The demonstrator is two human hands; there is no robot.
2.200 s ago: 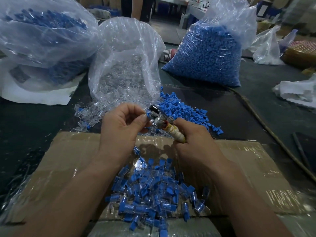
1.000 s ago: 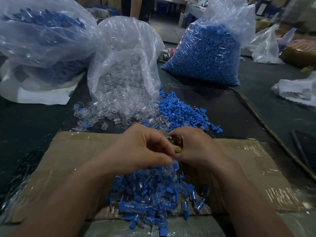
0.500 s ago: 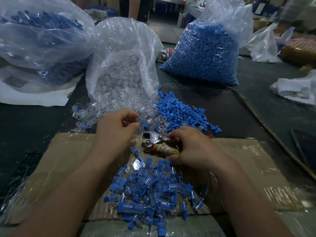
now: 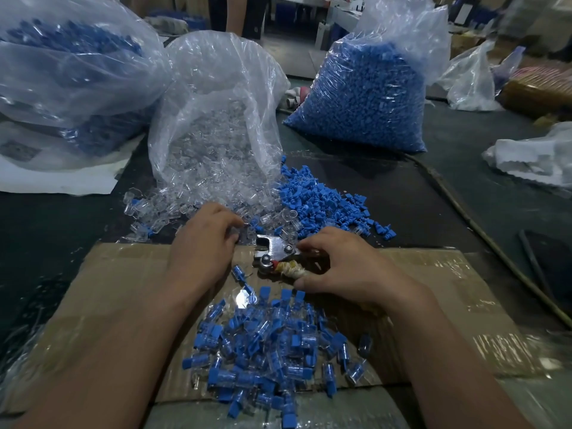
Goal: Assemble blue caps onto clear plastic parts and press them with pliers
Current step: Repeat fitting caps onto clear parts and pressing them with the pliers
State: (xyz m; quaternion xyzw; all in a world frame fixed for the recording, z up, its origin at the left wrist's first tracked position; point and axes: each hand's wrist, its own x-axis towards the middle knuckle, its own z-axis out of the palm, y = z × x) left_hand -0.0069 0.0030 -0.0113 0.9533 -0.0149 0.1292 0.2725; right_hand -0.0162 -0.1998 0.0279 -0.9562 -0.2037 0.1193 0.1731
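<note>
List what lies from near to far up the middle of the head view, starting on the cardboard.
Going away from the camera: pile of capped parts → pliers → spilled clear parts → bag of clear parts.

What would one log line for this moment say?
left hand: over clear parts, grip hidden | right hand: holds pliers on cardboard | capped pieces: piled on cardboard
</note>
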